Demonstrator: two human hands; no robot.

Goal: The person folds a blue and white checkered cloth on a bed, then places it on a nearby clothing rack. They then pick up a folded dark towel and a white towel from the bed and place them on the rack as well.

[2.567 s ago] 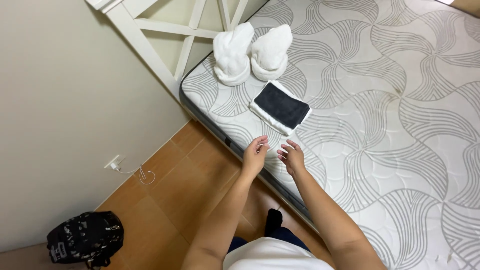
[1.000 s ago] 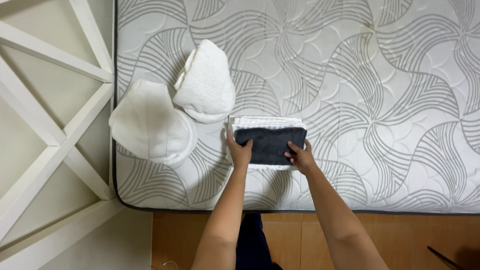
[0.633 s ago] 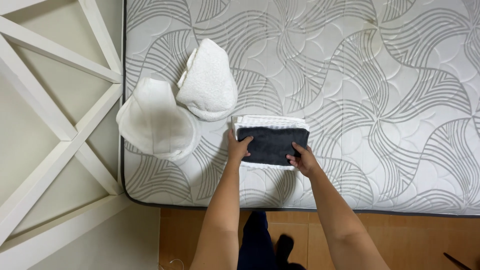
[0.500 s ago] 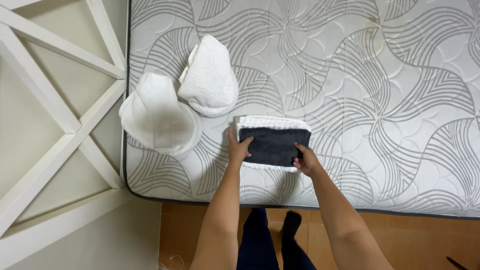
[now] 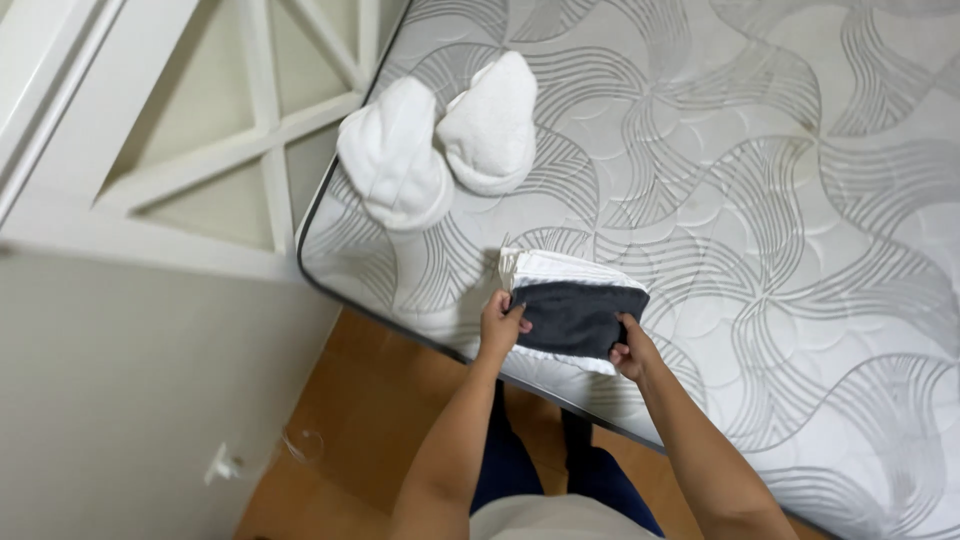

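A folded dark grey cloth (image 5: 580, 315) lies on top of a folded white cloth (image 5: 560, 270) near the mattress's near edge. My left hand (image 5: 500, 322) grips the stack at its left near corner. On the stack's right near corner, my right hand (image 5: 632, 350) is closed in the same way. Two rolled white towels (image 5: 392, 155) (image 5: 492, 122) rest side by side beyond the stack, near the mattress corner.
The mattress (image 5: 800, 200) is white with grey swirl quilting. A white headboard frame (image 5: 230, 130) with crossed bars stands to the left. Below are a wooden floor (image 5: 350, 440), a beige wall (image 5: 130, 400) with a plug (image 5: 225, 465), and my dark-trousered legs (image 5: 520, 465).
My hands went from the bare mattress edge onto the folded cloth stack and now grip its near corners. The view has tilted and swung since half a second ago; the towels stay put.
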